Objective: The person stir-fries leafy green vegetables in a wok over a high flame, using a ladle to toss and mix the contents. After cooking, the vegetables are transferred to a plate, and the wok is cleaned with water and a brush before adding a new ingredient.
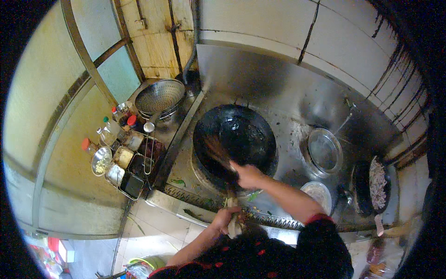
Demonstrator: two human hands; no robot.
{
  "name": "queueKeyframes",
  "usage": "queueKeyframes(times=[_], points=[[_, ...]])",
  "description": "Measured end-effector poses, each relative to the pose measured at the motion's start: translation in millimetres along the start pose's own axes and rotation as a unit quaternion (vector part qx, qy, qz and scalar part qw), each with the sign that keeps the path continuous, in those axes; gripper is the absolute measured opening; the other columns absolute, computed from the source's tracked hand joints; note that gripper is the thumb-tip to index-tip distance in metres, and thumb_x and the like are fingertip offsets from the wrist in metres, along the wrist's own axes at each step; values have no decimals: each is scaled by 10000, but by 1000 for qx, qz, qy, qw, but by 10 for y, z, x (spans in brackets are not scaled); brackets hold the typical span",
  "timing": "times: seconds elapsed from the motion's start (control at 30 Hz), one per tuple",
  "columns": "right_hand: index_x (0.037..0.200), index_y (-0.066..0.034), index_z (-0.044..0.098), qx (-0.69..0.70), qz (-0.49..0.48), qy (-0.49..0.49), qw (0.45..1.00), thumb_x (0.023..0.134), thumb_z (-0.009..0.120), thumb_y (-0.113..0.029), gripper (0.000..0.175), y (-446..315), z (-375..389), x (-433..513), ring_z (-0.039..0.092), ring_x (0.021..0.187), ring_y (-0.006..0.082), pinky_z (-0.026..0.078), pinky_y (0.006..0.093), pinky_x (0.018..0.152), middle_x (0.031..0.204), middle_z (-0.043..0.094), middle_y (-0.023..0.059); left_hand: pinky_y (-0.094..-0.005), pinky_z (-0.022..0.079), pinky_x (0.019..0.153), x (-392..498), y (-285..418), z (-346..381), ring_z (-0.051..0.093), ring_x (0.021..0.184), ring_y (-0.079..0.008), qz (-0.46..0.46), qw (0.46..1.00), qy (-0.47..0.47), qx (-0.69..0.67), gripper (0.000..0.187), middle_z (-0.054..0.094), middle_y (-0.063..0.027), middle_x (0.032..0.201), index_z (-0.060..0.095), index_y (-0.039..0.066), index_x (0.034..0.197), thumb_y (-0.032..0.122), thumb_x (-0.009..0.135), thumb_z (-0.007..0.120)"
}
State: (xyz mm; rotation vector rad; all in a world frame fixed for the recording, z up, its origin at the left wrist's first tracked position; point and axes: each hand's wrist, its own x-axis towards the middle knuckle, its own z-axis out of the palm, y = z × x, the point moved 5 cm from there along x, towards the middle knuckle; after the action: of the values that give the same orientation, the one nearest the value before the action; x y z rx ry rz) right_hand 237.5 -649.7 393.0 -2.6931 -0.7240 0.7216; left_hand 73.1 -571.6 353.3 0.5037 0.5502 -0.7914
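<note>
A black wok (256, 139) sits over the burner of the steel range, its inside wet and shiny. My right hand (249, 176) grips a brown wok brush (216, 150), probably bamboo, whose splayed bristles reach into the left part of the wok. Close to my body, my left hand (223, 219) is closed around a pale cloth (235, 225) at the wok's handle. Most of that handle is hidden by the cloth and my fingers. Green leaf scraps (253, 196) lie on the range beside the wok's near rim.
Left of the range stand a perforated strainer (160, 96), a ladle (149, 127), seasoning containers (123, 157) and several bottles (112, 125). On the right are a water-filled metal basin (325, 151) below a tap (352, 106), a pale bowl (317, 193), and sliced food (378, 185) in a dark vessel.
</note>
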Motion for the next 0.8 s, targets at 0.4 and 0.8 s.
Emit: queueKeyframes(times=[0.4,0.8], points=[[1357,-136,318,72,-27,22,997,620,543,-85,772,-177,-82,50,595,858,391,485,432,744,930,605,253,-415,466,640,81,-93,30,539,714,-224,-44,986,-119,-111,184,521,-84,733,490,56,950,197,833,503],[1391,-130,242,-25,282,289,915,702,600,-203,780,1661,-615,-2332,621,818,349,502,421,703,904,630,205,-236,367,496,-110,88,9,446,561,-126,31,997,-73,19,128,462,-21,622,518,-48,840,66,781,531]])
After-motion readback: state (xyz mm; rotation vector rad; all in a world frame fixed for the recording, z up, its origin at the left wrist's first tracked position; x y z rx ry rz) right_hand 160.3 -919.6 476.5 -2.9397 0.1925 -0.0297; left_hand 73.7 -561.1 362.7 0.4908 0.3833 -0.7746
